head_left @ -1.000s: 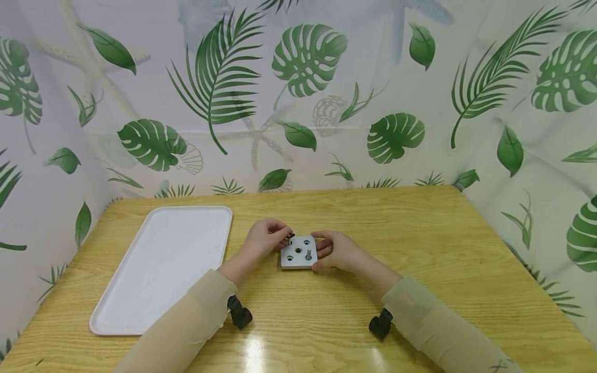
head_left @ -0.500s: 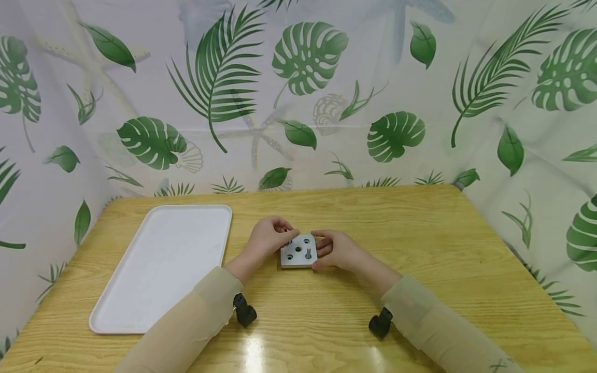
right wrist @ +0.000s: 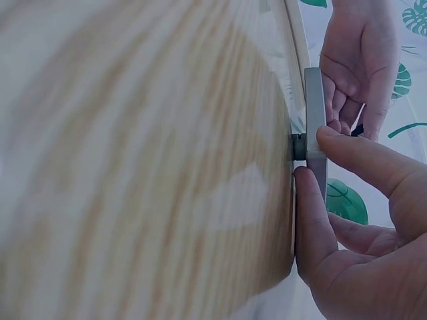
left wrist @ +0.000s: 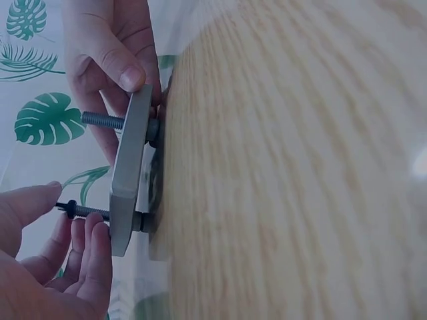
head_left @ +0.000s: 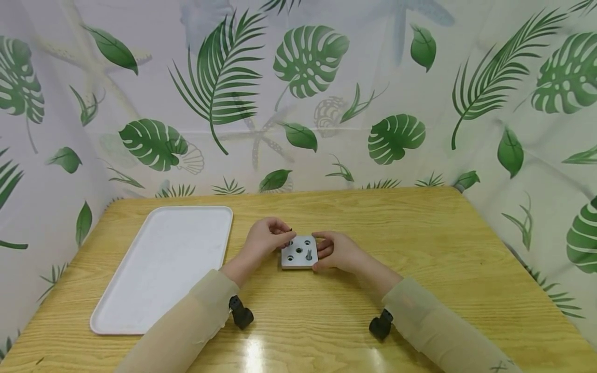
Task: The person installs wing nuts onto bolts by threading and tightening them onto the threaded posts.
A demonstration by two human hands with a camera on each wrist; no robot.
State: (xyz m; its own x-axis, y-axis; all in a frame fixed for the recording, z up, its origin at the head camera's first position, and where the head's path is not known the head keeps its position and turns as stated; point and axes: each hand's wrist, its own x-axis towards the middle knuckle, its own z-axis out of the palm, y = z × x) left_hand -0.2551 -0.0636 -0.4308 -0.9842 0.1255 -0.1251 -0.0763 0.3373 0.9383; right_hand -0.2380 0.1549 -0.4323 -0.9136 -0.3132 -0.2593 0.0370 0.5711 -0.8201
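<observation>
A square silver metal plate [head_left: 298, 262] with several holes is raised off the table on bolt heads. My right hand [head_left: 341, 251] grips its right edge, thumb on the near corner, fingers behind and under. One bolt [head_left: 309, 255] stands up through the near right hole. At the far left corner my left hand [head_left: 266, 237] pinches a small black wing nut [left wrist: 69, 209] at the top of a second threaded bolt [left wrist: 92, 213]. In the left wrist view the thumb is at the nut and the other fingers lie along the bolt. The head view mostly hides this bolt.
A white rectangular tray [head_left: 174, 269] lies on the left of the wooden table [head_left: 410, 233]. Leaf-patterned cloth [head_left: 298, 114] hangs behind the table and along both sides. Each sleeve carries a black wrist camera [head_left: 241, 313].
My left thumb has swung forward across the wing nut, hiding most of it; half a second ago the wrist was slightly further right. My right hand and the plate have stayed put.
</observation>
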